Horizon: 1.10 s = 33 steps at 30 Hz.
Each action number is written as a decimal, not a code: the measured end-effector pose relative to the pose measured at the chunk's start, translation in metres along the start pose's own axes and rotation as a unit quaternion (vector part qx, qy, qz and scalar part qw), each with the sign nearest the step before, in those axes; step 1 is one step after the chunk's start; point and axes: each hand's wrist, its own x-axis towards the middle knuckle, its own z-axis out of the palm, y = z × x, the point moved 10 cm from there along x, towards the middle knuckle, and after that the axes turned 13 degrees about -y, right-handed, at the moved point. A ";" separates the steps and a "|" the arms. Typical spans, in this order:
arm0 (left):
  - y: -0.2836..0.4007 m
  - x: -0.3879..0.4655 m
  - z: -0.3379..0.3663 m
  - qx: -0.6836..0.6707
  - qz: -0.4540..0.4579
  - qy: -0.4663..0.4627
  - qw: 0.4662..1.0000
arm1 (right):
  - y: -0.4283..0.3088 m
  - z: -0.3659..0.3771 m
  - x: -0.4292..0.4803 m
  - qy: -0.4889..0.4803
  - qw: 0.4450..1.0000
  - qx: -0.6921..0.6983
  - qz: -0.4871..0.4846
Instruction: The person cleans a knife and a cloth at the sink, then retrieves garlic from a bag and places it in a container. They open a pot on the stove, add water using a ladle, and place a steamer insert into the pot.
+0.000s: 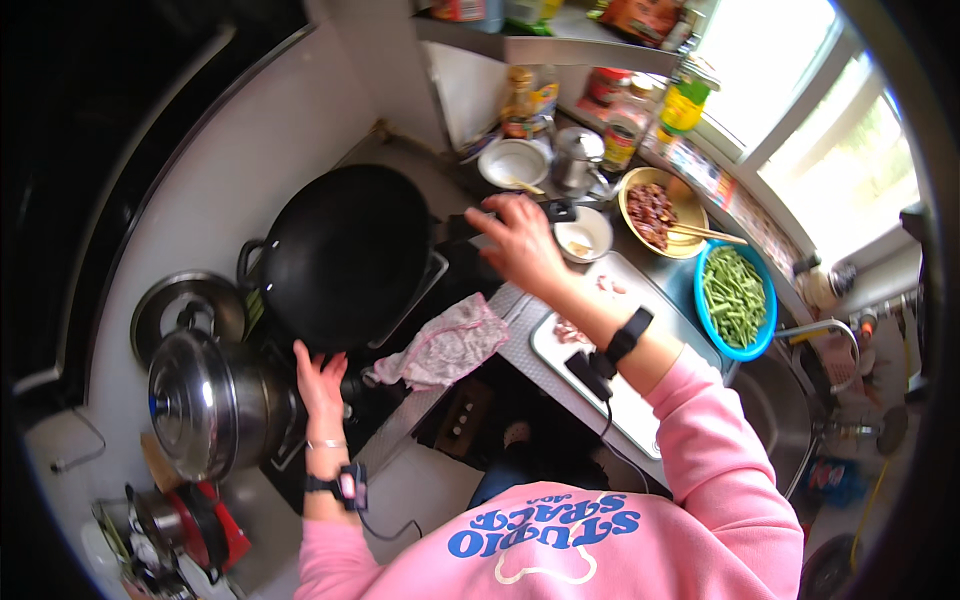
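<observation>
A black wok [349, 259] sits over the stove in front of me, its inside dark. My left hand [322, 382] is at the wok's near rim, fingers spread; whether they touch it is unclear. Above the wok's long black handle [561, 211], my right hand [521, 244] is held with its fingers apart, hiding part of the handle. Near that hand stands a small white bowl [592, 232] with a little pale food in it. A grey cloth with pink edging [457, 341] lies along the stove's front edge, between my hands.
Left stands a lidded steel pot [202, 405], with a pot lid [180, 300] behind it. A white cutting board [626, 409] holds chopped pieces. Farther right are a yellow bowl of meat [686, 202] with chopsticks, a blue basin of cut green beans [769, 300] and a sink [776, 405].
</observation>
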 end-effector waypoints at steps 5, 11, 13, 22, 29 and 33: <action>-0.072 -0.067 0.139 0.598 0.221 -0.251 0.729 | -0.014 0.022 -0.136 -0.093 0.955 0.254 0.119; -0.165 -0.038 0.177 0.836 0.234 -0.235 0.437 | 0.013 -0.014 -0.346 -0.142 0.867 0.293 0.376; -0.173 -0.024 0.168 0.842 0.189 -0.247 0.442 | 0.030 -0.053 -0.417 -0.068 0.788 0.325 0.518; -0.161 -0.069 0.221 0.694 0.240 -0.250 0.631 | 0.067 -0.221 -0.704 0.147 0.641 0.016 0.753; -0.223 -0.244 0.409 0.596 0.265 -0.482 0.585 | 0.142 -0.134 -0.744 -0.199 0.758 0.114 0.610; -0.279 -0.343 0.496 0.491 0.173 -0.634 0.572 | 0.186 -0.119 -0.746 -0.223 0.706 0.220 0.636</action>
